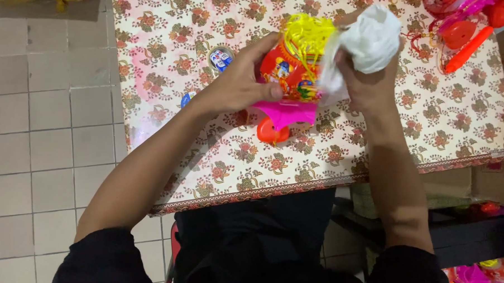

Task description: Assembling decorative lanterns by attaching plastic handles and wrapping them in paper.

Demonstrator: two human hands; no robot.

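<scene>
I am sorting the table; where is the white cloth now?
In the head view, the white cloth is bunched in the right hand, pressed against the orange toy lantern.

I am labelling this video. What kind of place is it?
Probably a small home workshop or stall for toy lanterns: a table with a floral cloth, a red lantern in the left hand, similar ones piled nearby.

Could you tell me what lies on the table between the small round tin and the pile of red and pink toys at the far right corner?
In the head view, the red and pink toy lantern sits between the tin and the toys, gripped by the left hand, with the right hand holding a white cloth.
</scene>
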